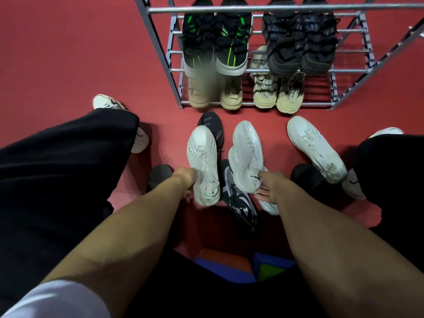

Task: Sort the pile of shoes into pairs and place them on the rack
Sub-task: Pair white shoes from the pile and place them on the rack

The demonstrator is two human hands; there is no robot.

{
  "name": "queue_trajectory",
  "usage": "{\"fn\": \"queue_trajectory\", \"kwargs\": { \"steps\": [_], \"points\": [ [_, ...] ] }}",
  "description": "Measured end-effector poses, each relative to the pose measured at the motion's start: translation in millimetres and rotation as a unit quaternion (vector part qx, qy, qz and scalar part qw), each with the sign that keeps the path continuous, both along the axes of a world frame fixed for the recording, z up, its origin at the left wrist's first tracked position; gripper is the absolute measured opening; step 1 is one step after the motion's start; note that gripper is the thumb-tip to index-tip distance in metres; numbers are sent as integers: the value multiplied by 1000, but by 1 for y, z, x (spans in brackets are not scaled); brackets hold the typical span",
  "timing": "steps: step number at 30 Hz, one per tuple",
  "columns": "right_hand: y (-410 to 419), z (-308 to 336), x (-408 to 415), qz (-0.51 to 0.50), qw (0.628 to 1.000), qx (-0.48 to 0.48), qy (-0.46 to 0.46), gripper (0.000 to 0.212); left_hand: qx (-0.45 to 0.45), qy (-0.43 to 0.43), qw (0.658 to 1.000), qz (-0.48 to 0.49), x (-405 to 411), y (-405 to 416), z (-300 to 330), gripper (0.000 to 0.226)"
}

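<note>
Both hands grip 2 white sneakers heel-end, toes toward rack.

An indoor sports-hall-like room is suggested by red matted flooring; a metal shoe rack is seen at twelve o'clock.

Red floor under loose white sneaker, black patterned shoes; grey metal rack with four shoe pairs

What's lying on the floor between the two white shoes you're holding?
In the head view, a dark patterned shoe lies between the left hand's shoe and the right hand's shoe.
</note>
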State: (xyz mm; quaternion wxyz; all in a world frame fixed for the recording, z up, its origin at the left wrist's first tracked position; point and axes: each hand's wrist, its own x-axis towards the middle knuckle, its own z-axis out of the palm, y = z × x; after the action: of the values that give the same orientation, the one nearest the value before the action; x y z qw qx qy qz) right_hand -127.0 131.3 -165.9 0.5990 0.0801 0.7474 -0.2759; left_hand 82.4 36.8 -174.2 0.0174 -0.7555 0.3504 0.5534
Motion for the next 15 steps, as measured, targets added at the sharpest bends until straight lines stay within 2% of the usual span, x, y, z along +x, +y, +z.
{"fn": "queue_trajectory", "kwargs": {
  "steps": [3, 8, 12, 15],
  "points": [
    [0, -1, 0, 11, 1000, -1, -18, 33, 76, 66, 994, 31, 1, 12, 8, 30],
    [2, -4, -5, 18, 999, -15, -47, 38, 108, 92, 990, -5, 2, 14, 7, 15],
    [4, -2, -4, 4, 998, -40, -57, 38, 52, 37, 997, -42, 3, 14, -13, 39],
    [0, 0, -4, -33, 992, -88, -79, 22, -25, -29, 997, -61, 3, 13, -17, 57]
  ]
}}
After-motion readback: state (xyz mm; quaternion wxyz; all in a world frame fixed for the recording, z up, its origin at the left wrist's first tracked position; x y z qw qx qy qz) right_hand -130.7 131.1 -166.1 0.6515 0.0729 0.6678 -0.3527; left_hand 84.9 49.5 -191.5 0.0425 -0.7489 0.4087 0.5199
